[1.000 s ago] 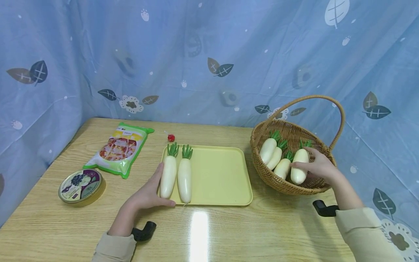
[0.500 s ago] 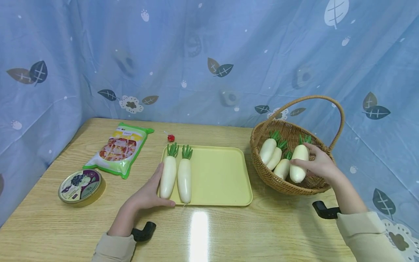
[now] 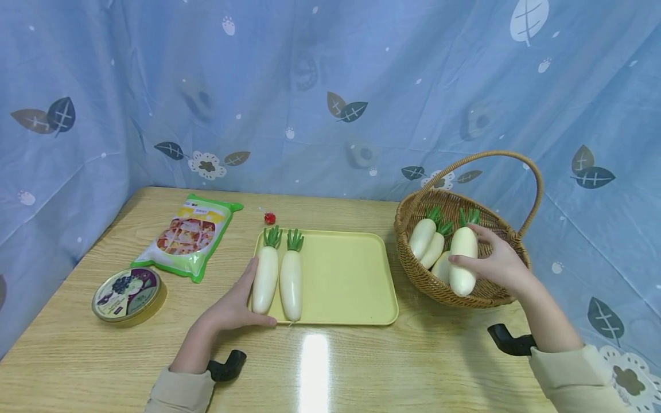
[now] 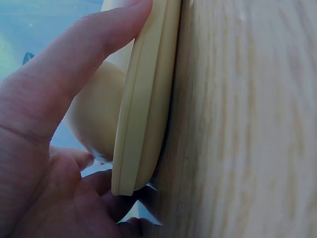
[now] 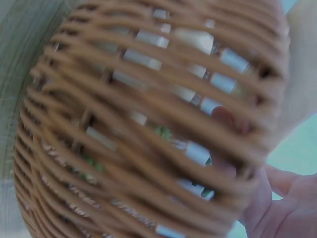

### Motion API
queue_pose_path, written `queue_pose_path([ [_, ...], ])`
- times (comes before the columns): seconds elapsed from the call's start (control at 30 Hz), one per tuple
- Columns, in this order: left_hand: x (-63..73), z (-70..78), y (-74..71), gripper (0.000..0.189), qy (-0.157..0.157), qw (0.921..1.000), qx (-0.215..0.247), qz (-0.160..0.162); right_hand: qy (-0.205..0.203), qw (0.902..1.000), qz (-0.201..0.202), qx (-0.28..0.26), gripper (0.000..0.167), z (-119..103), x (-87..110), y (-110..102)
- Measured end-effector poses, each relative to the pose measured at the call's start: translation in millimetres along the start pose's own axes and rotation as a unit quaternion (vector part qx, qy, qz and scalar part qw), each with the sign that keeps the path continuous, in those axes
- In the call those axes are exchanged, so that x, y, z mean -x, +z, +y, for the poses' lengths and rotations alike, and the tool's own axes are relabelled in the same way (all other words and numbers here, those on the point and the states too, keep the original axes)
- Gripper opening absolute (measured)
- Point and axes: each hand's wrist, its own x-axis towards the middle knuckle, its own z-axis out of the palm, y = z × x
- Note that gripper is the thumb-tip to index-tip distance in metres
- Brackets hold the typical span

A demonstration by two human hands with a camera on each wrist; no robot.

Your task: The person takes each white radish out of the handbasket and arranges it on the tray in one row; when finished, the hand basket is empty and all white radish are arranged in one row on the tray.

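My right hand [image 3: 496, 261] grips a white radish [image 3: 463, 246] with green leaves, thumb on its near side and fingers round the other. The radish is over the wicker basket [image 3: 434, 287], overlapping one of several more radishes inside. In the right wrist view, basket weave [image 5: 148, 104] covers most of the hand [image 5: 282, 198]. My left hand [image 3: 232, 307] holds the front left corner of a yellow tray [image 3: 346, 275]. Its thumb lies on the rim [image 4: 133, 124] in the left wrist view, fingers along the side. Two radishes, one left [image 3: 265, 281] and one right [image 3: 291, 284], lie side by side on the tray.
A green-edged food packet [image 3: 188, 235] and a round tin [image 3: 126, 293] lie to the left on the wooden table [image 3: 392, 367]. Behind the tray is a small red object [image 3: 269, 218]. The basket's tall handle [image 3: 496, 153] arches overhead, before a blue curtain [image 3: 289, 74].
My right hand has lifted the gripped radish slightly and shifted it left inside the basket, over the neighbouring radish. My left hand and the tray have stayed put.
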Motion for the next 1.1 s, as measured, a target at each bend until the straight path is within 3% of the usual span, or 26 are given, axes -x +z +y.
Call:
queue_pose_path([
  [0.23,-0.1,0.0,-0.1,0.135,-0.001,1.0000,0.001,-0.001,-0.019,0.9997,0.003,0.014,0.091,-9,8.2,6],
  [0.73,0.5,0.2,0.1,0.135,-0.005,1.0000,0.001,-0.002,-0.049,0.9980,-0.005,-0.040,0.088,-22,24.9,18],
  [1.1,-0.2,-0.7,0.2,0.135,0.002,1.0000,0.005,0.000,-0.066,0.9968,-0.006,-0.044,0.087,-29,35.1,28],
])
